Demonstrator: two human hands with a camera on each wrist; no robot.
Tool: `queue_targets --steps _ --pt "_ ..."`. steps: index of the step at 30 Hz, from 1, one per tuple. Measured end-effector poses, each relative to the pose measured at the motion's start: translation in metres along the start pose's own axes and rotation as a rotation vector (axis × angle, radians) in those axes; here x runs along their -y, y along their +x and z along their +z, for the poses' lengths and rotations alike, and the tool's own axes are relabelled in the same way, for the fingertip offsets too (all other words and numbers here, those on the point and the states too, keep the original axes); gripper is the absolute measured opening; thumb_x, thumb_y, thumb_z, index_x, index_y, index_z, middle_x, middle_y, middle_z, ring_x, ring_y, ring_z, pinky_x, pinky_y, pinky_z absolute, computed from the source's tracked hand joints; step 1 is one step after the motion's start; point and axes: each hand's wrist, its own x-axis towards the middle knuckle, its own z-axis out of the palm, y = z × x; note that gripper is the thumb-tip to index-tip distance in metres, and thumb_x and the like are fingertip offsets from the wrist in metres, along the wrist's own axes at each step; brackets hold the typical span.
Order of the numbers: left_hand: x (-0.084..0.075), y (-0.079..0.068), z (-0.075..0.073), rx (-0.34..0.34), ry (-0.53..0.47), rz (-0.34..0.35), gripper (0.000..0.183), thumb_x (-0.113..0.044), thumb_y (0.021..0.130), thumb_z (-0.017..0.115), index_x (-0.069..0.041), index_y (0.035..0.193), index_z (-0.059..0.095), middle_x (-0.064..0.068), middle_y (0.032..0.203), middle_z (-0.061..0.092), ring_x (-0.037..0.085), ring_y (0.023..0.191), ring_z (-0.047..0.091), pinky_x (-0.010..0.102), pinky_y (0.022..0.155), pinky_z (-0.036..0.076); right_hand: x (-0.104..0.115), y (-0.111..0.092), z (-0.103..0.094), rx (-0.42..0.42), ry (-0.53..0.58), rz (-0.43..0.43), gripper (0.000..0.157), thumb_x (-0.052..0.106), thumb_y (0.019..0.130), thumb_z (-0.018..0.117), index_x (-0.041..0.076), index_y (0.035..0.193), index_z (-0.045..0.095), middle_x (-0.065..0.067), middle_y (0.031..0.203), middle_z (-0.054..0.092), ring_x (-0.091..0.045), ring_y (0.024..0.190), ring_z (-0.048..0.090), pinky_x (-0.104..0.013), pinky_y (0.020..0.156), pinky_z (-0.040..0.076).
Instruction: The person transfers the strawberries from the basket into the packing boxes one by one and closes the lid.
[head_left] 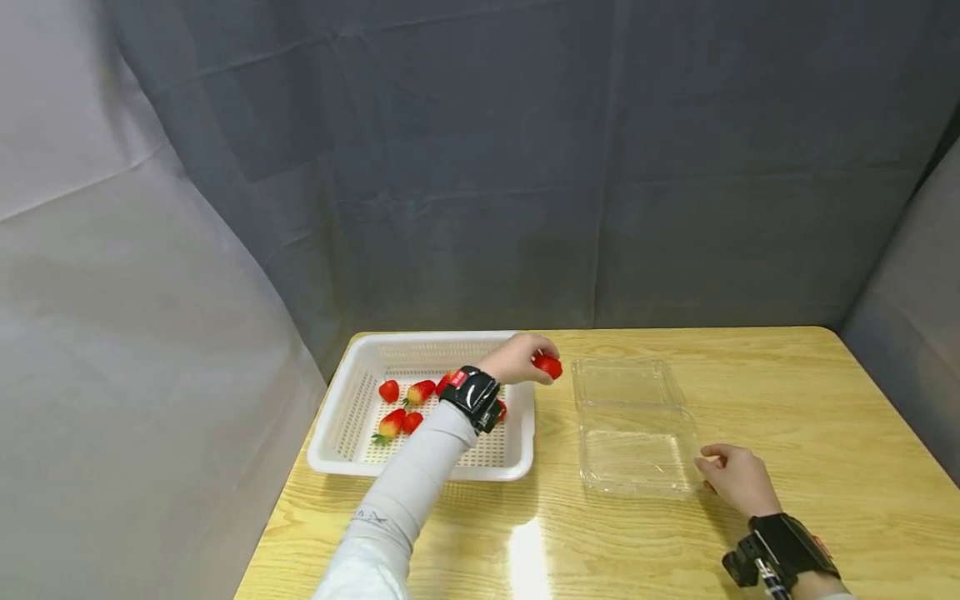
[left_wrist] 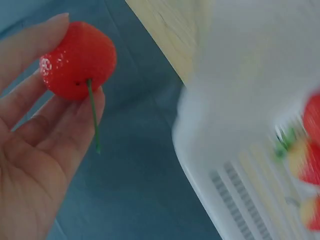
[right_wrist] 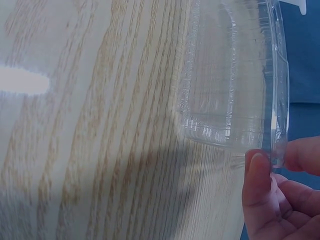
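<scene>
A red strawberry (left_wrist: 80, 60) with a thin green stem is held in the fingertips of my left hand (head_left: 517, 358), raised over the right side of a white slotted basket (head_left: 322, 450). Several more strawberries (head_left: 390, 425) lie in that basket, some with green leaves; my forearm hides part of it. To the right, a clear plastic clamshell box (head_left: 637, 450) rests on the table with its lid folded back. My right hand (head_left: 738, 479) pinches the box's right edge between thumb and fingers, as the right wrist view (right_wrist: 285, 195) also shows.
The wooden table (head_left: 810, 400) carries the basket at left and the box right of its middle. A dark grey cloth (head_left: 480, 167) hangs behind the table, with pale cloth (head_left: 150, 375) along the left side.
</scene>
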Motion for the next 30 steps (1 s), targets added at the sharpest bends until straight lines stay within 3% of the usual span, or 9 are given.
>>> queue_targets --steps 11,23,26,30 --pt "-0.042 0.038 0.046 0.105 0.088 0.057 0.034 -0.011 0.074 0.074 -0.006 0.106 0.064 0.001 0.100 0.063 0.007 0.086 0.052 0.009 0.073 0.037 0.005 0.001 0.001 0.004 0.014 0.014 0.039 0.012 0.088 0.054 -0.019 0.111 0.051 -0.009 0.069 0.061 -0.020 0.057 0.058 -0.030 0.053 0.041" --pt "-0.069 0.065 0.120 0.207 0.146 0.096 0.032 -0.014 0.075 0.074 -0.010 0.104 0.065 -0.006 0.094 0.062 0.001 0.081 0.049 0.005 0.070 0.033 0.002 0.001 0.005 0.011 0.046 0.032 0.039 0.012 0.088 0.053 -0.019 0.112 0.050 -0.008 0.065 0.059 -0.019 0.055 0.057 -0.029 0.050 0.039" --pt "-0.074 0.067 0.140 0.226 0.174 0.077 0.031 -0.016 0.075 0.075 -0.013 0.104 0.065 -0.008 0.093 0.061 0.000 0.080 0.049 0.005 0.069 0.034 0.002 0.002 0.005 0.002 0.048 0.037 0.039 0.013 0.088 0.054 -0.019 0.111 0.051 -0.008 0.064 0.060 -0.019 0.055 0.058 -0.029 0.050 0.040" --pt "-0.077 0.068 0.164 0.240 0.194 0.000 0.033 -0.018 0.071 0.078 -0.016 0.103 0.066 -0.011 0.087 0.059 0.000 0.077 0.049 0.006 0.065 0.034 -0.001 0.003 0.006 0.003 0.048 0.034 0.039 0.013 0.088 0.054 -0.018 0.111 0.051 -0.008 0.065 0.060 -0.019 0.056 0.059 -0.029 0.050 0.041"
